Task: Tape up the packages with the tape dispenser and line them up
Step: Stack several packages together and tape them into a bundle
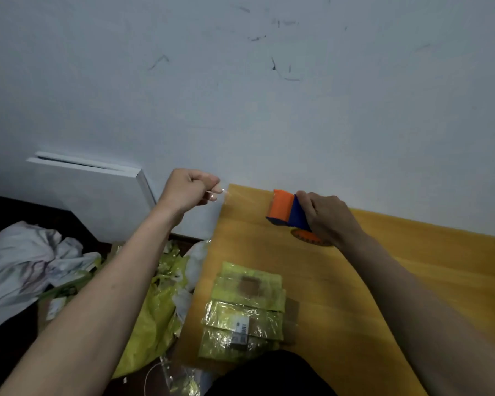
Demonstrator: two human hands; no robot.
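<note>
Scuffed white wall (269, 81) rises behind a yellow wooden bench (383, 281). Stacked yellow-green packages (246, 312), glossy with clear film, lie on the bench near its left edge, close to the viewer. Above the far part of the bench, the right hand (330, 217) grips an orange and blue tape dispenser (287, 208). A strip of clear tape (246, 195) stretches leftward from the dispenser to the left hand (190, 190), whose curled fingers pinch the tape's free end. Left of the bench, yellow plastic bags (155, 310) and crumpled white cloth (26, 261) lie on the floor, and a white board (92, 192) leans against the wall.
</note>
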